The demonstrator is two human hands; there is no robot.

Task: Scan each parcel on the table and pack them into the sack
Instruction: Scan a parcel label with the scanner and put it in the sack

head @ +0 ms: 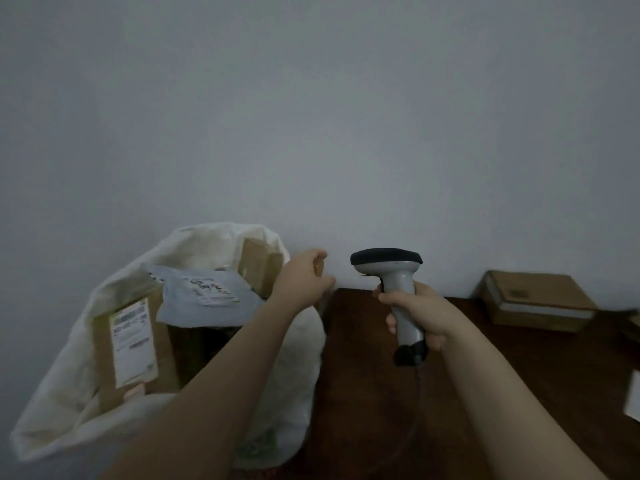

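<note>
Single wide-angle view, worn on the head, facing forward and only slightly down toward a plain pale grey wall [311,116] filling the upper half. Close to the work, with both forearms entering from the bottom edge: dark brown wooden table [363,393] low right, open white plastic sack [62,403] low left.

No legible text: shipping labels [133,341] on sacked parcels [102,358] too blurred.

You are working at a parcel dispatch point: gripping a scanner [398,292], labelled parcels [133,344] filling a sack [62,403], a box [536,299] waiting on the table [363,393].
</note>
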